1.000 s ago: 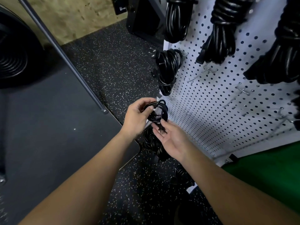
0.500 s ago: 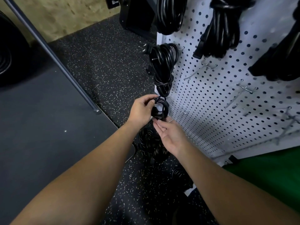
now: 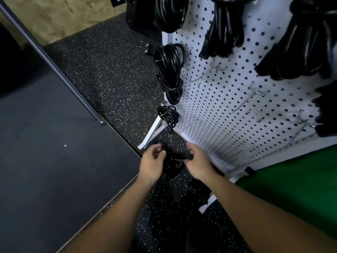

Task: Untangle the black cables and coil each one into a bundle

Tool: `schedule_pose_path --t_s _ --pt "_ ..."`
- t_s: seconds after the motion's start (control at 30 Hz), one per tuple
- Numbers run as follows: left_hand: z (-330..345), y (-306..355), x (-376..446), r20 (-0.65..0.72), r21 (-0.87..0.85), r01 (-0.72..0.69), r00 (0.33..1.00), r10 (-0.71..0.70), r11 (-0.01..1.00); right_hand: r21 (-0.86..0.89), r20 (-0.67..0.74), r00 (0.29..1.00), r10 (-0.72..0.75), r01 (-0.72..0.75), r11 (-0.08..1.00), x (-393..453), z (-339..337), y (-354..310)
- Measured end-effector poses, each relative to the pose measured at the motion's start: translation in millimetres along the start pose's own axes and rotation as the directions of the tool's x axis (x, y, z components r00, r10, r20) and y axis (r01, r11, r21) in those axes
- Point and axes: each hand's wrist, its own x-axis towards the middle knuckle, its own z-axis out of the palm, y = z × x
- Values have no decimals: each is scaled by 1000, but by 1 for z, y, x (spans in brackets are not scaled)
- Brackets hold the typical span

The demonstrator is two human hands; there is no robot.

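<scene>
A: Where are the hands?

B: Both are low, near the floor, in front of the white pegboard (image 3: pixel 237 99). The left hand (image 3: pixel 152 162) and the right hand (image 3: pixel 197 164) reach for a loose black cable pile (image 3: pixel 172 166) that lies on the speckled rubber floor (image 3: pixel 109 73).

A: Do they grasp it?

B: The right hand has its fingers curled round a black plug end (image 3: pixel 184 156) of that pile. The left hand has its fingers bent at the left edge of the pile, touching a strand, but if it really pinches it I cannot tell (the fingers hide the contact).

A: And the other cables?

B: A small coiled bundle (image 3: pixel 168 115) hangs on a hook at the left edge of the pegboard, just above the hands, with its plug dangling down. Above it hangs a longer coiled bundle (image 3: pixel 170 70). Thicker black bundles (image 3: pixel 226 28) hang on the far part of the board. Another coiled cable (image 3: pixel 196 191) lies on the floor near the right forearm.

A: What is at the left?

B: A dark grey mat (image 3: pixel 45 161), and a metal pole (image 3: pixel 54 64) standing slanted on it.
</scene>
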Motion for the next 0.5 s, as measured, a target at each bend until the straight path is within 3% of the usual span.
schedule_pose_path --t_s 0.1,0.2,0.5 --pt "20 -26 -11 46 60 11 999 -14 998 -150 123 990 64 -45 988 -1 4 15" --pt "32 -38 -19 41 147 26 999 -33 989 -156 199 978 60 -29 987 -5 8 21" --pt "31 -53 -22 -10 344 6 1000 -3 939 -149 172 982 82 -56 987 -10 20 19"
